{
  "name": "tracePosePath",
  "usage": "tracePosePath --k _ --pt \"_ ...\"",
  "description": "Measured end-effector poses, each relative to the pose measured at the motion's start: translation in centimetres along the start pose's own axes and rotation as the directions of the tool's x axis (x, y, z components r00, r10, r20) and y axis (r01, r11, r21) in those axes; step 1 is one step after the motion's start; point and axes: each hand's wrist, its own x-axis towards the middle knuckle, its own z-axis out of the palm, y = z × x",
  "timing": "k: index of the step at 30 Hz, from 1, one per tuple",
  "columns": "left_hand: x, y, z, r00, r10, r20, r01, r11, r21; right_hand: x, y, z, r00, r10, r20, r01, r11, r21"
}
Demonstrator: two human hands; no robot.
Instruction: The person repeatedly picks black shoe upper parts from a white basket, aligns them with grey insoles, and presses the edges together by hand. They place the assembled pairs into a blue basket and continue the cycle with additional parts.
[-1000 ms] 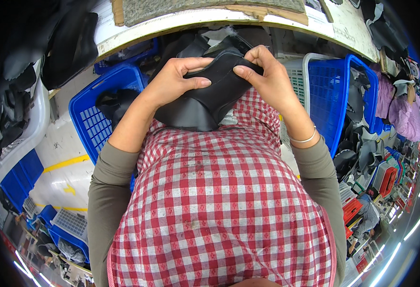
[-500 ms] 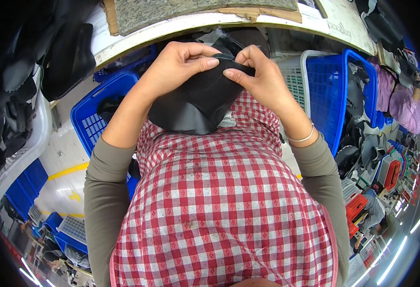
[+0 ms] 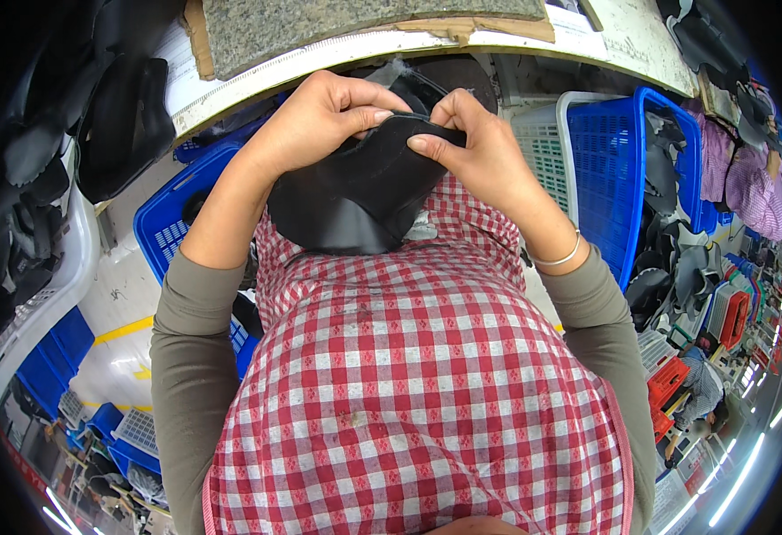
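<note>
Less space separates the left hand (image 3: 319,120) and right hand (image 3: 483,147) than a second ago, so both pinch one short stretch of the black leather piece (image 3: 337,203), near the worktop (image 3: 645,58) edge.

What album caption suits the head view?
Left-hand fingers and right-hand fingers pinch a black leather-like piece before a red-white checked apron.

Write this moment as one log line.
left hand: pinching black leather-like piece | right hand: pinching same piece | nearby: checked apron
</note>
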Motion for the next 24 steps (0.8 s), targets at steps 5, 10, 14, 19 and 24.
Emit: tracePosePath --k 5,10,14,19,24 --pt "-0.3 1.0 -0.7 0.997 -0.055 0.045 0.058 0.995 -0.078 0.1 0.2 0.1 1.000 -0.012 0.009 0.011 0.988 0.156" --pt "-2.0 1.3 2.2 0.986 -0.138 -0.094 0.127 0.986 -0.107 0.2 0.4 0.2 0.995 0.060 0.081 -0.069 0.991 0.116" --pt "-3.9 0.4 4.2 0.932 -0.149 -0.330 0.190 0.977 0.095 0.1 0.4 0.5 0.998 0.014 0.062 -0.018 0.997 0.071" --pt "-5.2 1.0 2.6 0.967 -0.214 -0.138 0.185 0.963 -0.197 0.0 0.0 0.0 0.984 -0.048 0.174 0.003 0.968 0.253" --pt "-2.4 3.1 -0.5 0.999 -0.006 -0.043 0.005 1.000 -0.013 0.4 -0.8 0.9 0.985 -0.075 0.155 0.068 0.996 0.050"
